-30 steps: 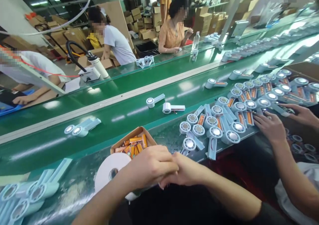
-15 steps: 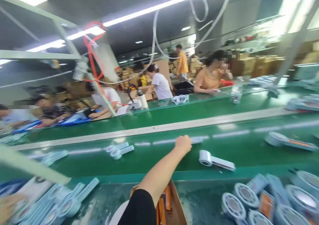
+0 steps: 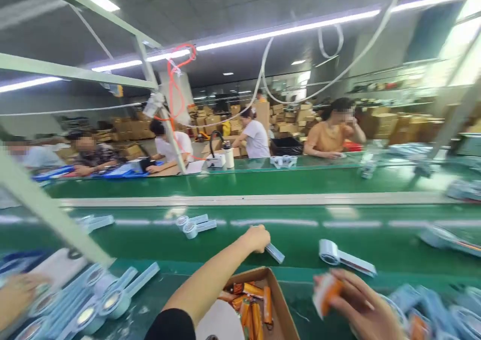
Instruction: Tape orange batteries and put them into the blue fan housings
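My left hand, reaching over the green belt from a black sleeve, is closed on a light-blue handheld fan housing. Only its handle sticks out to the right; the round head is hidden under my fingers. My right hand is raised at the lower right, pinching a small orange-and-white piece that is blurred by motion. Just beyond it another light-blue fan housing lies on the belt. Below my left forearm, an open cardboard box contains several orange cylindrical batteries and a white round piece.
Fan housings are piled at the lower left, beside another person's hand. More housings crowd the lower right. Two lie on the green belt. A slanted metal post stands left. Several people sit across the belt.
My left hand has drawn nearer, bringing the housing's handle into clearer sight. My right hand has come into view with the orange-and-white piece. The camera view has turned and levelled.
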`<state>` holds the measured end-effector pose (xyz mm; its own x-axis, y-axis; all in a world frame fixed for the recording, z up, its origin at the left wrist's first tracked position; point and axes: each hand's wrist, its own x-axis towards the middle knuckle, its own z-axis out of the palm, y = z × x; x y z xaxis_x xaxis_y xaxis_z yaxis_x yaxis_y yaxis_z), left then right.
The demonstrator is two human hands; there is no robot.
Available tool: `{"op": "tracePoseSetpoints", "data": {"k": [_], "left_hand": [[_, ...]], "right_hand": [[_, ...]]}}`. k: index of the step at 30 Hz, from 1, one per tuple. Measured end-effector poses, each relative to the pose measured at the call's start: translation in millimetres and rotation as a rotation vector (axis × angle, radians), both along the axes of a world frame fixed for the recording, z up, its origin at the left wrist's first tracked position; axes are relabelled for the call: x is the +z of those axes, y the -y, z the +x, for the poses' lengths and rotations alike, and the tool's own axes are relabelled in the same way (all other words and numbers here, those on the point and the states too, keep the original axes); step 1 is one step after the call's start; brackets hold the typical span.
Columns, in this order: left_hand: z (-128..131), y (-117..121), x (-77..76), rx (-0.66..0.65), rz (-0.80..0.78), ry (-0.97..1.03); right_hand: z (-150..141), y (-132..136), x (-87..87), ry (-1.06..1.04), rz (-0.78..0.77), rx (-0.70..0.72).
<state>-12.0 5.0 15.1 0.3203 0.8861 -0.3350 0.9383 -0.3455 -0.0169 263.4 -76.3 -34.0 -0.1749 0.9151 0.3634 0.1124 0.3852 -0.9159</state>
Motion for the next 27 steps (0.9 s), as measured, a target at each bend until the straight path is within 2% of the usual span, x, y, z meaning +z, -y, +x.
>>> {"op": "tracePoseSetpoints", "data": {"k": [3, 6, 9, 13, 20, 27], "left_hand": [[-7.5, -26.0, -4.0, -0.022, -0.093, 0.108], [-16.6, -47.1, -16.8, 0.005, -0.132, 0.201], [-20.4, -56.4, -30.3, 0.061, -0.142, 0.24], [-15.9, -60.7, -37.8, 0.122, -0.132, 0.271], [-5.0, -60.2, -35.3, 0.168, -0.107, 0.315], [11.3, -50.1, -25.5, 0.189, 0.008, 0.391]], "right_hand": [[-26.8, -39.2, 19.8, -0.003, -0.086, 0.208], [-56.4, -82.9, 25.6, 0.365, -0.088, 0.231], [-76.2, -104.0, 19.8, 0.546, -0.105, 0.21], [-87.6, -105.4, 14.9, 0.771, -0.067, 0.2], [-91.6, -102.2, 15.9, 1.196, -0.011, 0.199], [-103.8, -92.8, 16.6, 1.373, 0.023, 0.206]]}}
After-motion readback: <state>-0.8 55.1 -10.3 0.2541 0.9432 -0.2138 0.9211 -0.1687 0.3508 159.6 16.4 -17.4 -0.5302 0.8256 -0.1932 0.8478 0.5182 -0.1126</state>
